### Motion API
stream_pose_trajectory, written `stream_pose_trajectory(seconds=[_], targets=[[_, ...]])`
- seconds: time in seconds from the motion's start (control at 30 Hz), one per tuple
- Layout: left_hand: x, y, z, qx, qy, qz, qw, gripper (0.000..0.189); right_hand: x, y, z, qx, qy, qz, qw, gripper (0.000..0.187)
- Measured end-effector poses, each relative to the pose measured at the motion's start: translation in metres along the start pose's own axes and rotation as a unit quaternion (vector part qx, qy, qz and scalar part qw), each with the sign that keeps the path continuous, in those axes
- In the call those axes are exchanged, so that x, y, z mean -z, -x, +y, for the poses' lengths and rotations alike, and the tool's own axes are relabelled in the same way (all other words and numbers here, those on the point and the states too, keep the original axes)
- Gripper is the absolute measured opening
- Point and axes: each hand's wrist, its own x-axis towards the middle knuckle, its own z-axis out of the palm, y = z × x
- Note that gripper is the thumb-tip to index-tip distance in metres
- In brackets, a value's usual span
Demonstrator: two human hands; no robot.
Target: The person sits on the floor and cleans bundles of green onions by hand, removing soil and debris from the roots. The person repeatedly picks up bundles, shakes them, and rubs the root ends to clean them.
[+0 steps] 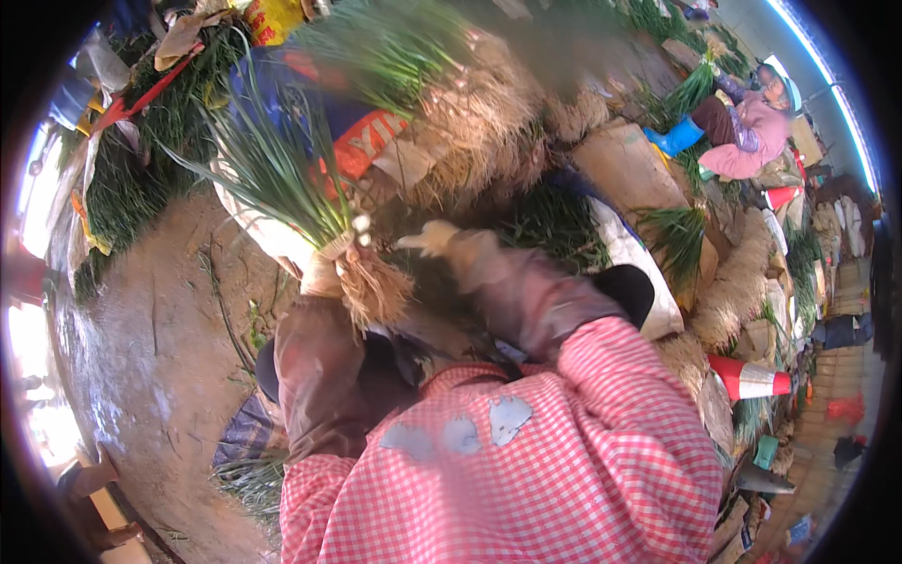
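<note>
My left hand [323, 271], in a pale glove, is closed around a bunch of green onions [292, 190]. Their long green leaves fan up and to the left, and the tangled roots hang to the lower right. Beside the white stem ends, my right hand [431, 240], also gloved, is apart from the bunch with a finger stretched out; it is blurred, and I cannot tell whether it holds anything small. Above both hands lies a large heap of green onions with dry, stringy roots [486, 106], partly over a blue and red printed sack [352, 141].
Green leaves [557, 218] lie right of my right hand, by a white sack edge [634, 261]. Bare ground [155, 338] spreads to the left. Red and white traffic cones [750, 378] and more onion bundles [673, 236] are at right. A person in blue boots [747, 141] sits at upper right.
</note>
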Motion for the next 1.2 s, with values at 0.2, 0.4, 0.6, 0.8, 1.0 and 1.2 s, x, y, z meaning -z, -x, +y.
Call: stream_pose_trajectory(seconds=[0.2, 0.4, 0.6, 0.8, 1.0, 1.2], targets=[[-0.003, -0.004, 0.007, 0.036, 0.013, -0.044, 0.998, 0.027, 0.023, -0.013, 0.035, 0.309, 0.191, 0.095, 0.927, 0.032], [-0.019, 0.004, 0.023, -0.062, 0.034, -0.264, 0.962, 0.023, 0.139, 0.109, 0.104, 0.05, 0.53, 0.044, 0.845, 0.027], [-0.032, -0.023, 0.02, -0.166, -0.004, -0.176, 0.97, 0.057, 0.183, 0.091, -0.006, 0.22, 0.415, 0.204, 0.859, 0.023], [-0.019, -0.067, -0.017, -0.101, 0.104, -0.037, 0.989, 0.037, 0.161, -0.038, -0.112, 0.238, 0.324, 0.376, 0.835, 0.048], [-0.02, -0.063, -0.019, -0.058, 0.11, 0.034, 0.992, 0.032, 0.19, -0.006, -0.15, 0.27, 0.239, 0.296, 0.884, 0.025], [-0.034, -0.044, -0.031, 0.035, 0.103, -0.14, 0.984, 0.033, 0.115, 0.064, -0.124, 0.194, -0.273, 0.035, 0.942, 0.022]])
